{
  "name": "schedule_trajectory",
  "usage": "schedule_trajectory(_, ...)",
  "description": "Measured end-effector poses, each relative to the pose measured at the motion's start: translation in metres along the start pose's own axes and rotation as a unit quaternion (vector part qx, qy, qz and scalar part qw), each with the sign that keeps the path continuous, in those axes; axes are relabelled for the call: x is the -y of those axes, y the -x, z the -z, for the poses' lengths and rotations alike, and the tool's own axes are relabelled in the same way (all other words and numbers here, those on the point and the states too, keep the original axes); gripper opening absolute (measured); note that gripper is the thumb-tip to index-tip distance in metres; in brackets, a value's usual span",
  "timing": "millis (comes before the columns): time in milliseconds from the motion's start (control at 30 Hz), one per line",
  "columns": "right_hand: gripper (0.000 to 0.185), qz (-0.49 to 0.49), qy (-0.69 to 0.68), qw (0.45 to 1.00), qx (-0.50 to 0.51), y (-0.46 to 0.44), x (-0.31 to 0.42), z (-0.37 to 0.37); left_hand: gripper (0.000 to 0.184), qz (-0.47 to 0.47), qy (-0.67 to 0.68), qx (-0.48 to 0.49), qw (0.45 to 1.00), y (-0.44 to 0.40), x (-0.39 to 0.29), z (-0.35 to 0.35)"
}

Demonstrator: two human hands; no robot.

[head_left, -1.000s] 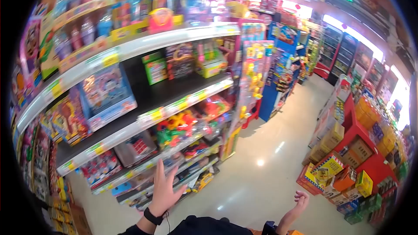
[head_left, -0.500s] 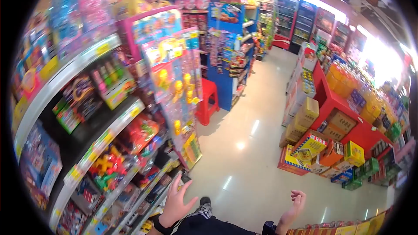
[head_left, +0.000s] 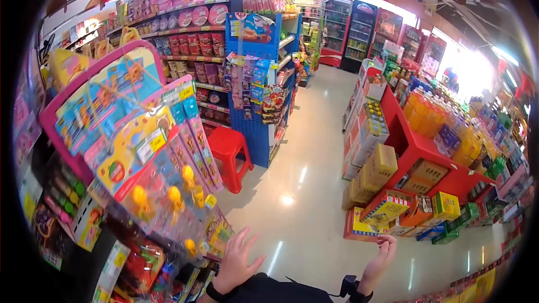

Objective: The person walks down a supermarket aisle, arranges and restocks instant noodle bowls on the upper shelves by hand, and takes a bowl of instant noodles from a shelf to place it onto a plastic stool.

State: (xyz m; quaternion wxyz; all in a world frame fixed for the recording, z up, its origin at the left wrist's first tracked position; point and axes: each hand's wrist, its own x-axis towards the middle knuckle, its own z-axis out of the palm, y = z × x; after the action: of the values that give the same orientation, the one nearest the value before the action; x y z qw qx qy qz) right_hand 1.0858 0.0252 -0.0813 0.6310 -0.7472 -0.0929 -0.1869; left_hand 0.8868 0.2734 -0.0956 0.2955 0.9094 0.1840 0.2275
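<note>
My left hand (head_left: 237, 261) is raised low in the middle of the view, fingers spread, holding nothing. Closest to it is a rack of hanging toy packs (head_left: 168, 191) with yellow figures in clear plastic, which it does not visibly touch. My right hand (head_left: 382, 261) hangs over the shiny floor to the right, its fingers loosely bent and apart, with nothing visible in it. Beyond that hand, a yellow and red carton (head_left: 359, 224) stands on the floor. Dark bands circle both wrists.
A red plastic stool (head_left: 231, 157) stands by the blue shelf end (head_left: 255, 129). Along the aisle's right side are stacked cardboard boxes (head_left: 379, 168) and a red display stand (head_left: 424, 140) bearing orange drink bottles (head_left: 424, 112). Drinks fridges (head_left: 359, 33) line the far end.
The view has moved forward along the aisle and turned left. The toy rack and stool appear nearer, while the left shelving has slid mostly out of view. Both hands stay raised and empty.
</note>
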Motion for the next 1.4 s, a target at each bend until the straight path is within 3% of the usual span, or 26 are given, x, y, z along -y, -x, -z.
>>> schedule_trajectory(300,0.019,-0.036,-0.077,0.992,0.099,-0.079,-0.064,-0.146,0.054,0.066,0.014,0.006,0.998,-0.097,0.053,-0.023)
schedule_trajectory(467,0.019,-0.022,-0.114,0.977,0.178,-0.171,-0.098,-0.234,0.054,0.122,-0.033,-0.050,0.991,-0.170,0.072,-0.049)
schedule_trajectory(733,0.017,0.062,-0.139,0.944,0.292,-0.301,-0.073,-0.346,0.052,0.141,-0.070,-0.130,0.979,-0.300,0.071,-0.074)
schedule_trajectory(933,0.017,0.011,-0.117,0.917,0.380,-0.324,-0.109,-0.388,0.052,0.179,-0.061,-0.125,0.974,-0.361,0.083,-0.090)
schedule_trajectory(1133,0.019,-0.020,-0.082,0.913,0.399,-0.346,-0.131,-0.434,0.052,0.198,-0.071,-0.121,0.970,-0.415,0.118,-0.081)
schedule_trajectory(1400,0.018,-0.008,-0.092,0.906,0.413,-0.354,-0.102,-0.562,0.053,0.203,-0.073,-0.179,0.960,-0.470,0.196,-0.038)
